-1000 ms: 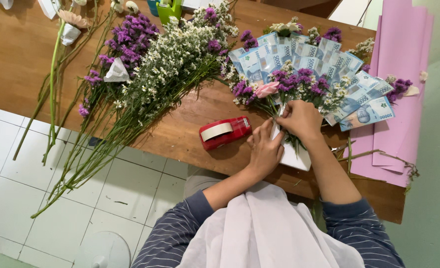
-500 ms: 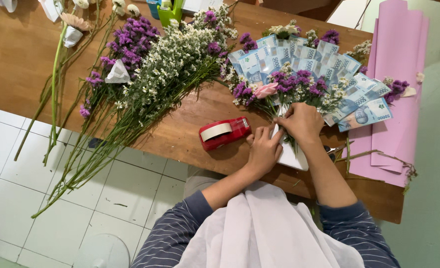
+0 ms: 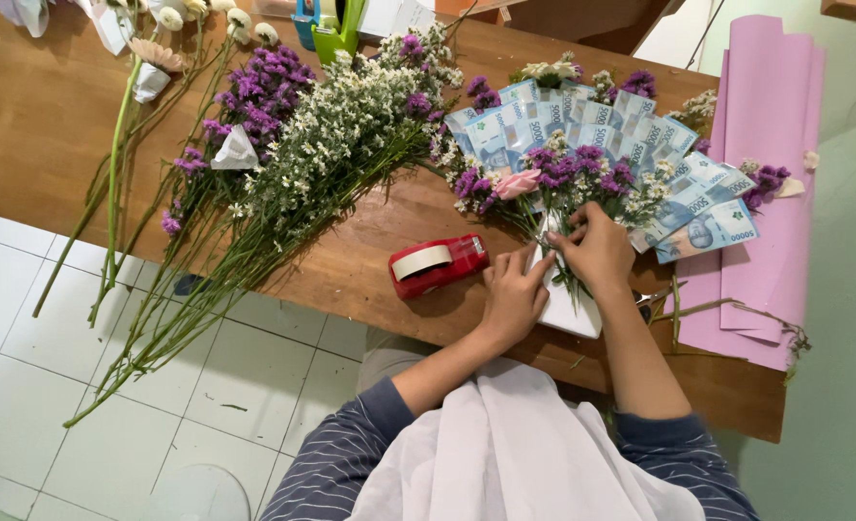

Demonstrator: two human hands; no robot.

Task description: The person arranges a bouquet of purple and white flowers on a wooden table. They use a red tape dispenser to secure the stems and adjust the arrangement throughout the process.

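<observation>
A bouquet (image 3: 582,174) lies on the wooden table (image 3: 42,125). It is made of fanned blue-grey banknotes (image 3: 544,111), purple and white flowers and one pink bloom (image 3: 517,183). Its stems run down into a white wrapped handle (image 3: 568,314). My right hand (image 3: 600,253) pinches the stems where they gather, just below the blooms. My left hand (image 3: 513,297) presses on the handle's left side, fingertips meeting the right hand at the stems. A red tape dispenser (image 3: 438,263) with a white roll sits just left of my left hand.
Loose long-stemmed white and purple flowers (image 3: 322,145) spread over the table's left half, their stems hanging past the front edge above the tiled floor (image 3: 52,318). Pink wrapping paper (image 3: 766,145) lies at the right. Green and blue containers (image 3: 336,24) stand at the back.
Both hands stay at the bouquet's stems with only small finger movements. The view has shifted slightly.
</observation>
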